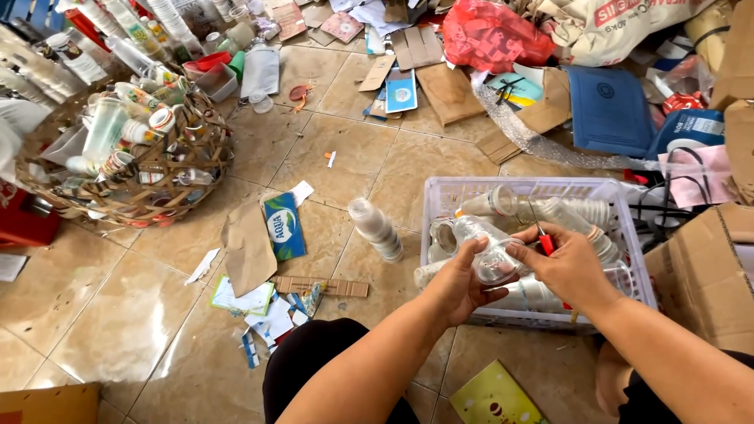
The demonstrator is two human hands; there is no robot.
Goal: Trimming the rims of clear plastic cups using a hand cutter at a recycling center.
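My left hand (459,283) grips a clear plastic cup (488,250) from below, over the near edge of a white plastic crate (440,196). My right hand (569,267) touches the cup's right side and pinches a small red-handled blade (543,239) between its fingers. The crate holds several more clear cups, some nested in rows along its far side. A stack of clear cups (377,229) stands tilted on the tiled floor just left of the crate.
A woven basket (157,184) full of plastic bottles and cups sits at the left. Torn cardboard, a blue label (284,226) and paper scraps litter the tiles. A cardboard box (699,275) stands right of the crate; a red bag (491,35) and flattened cartons lie behind.
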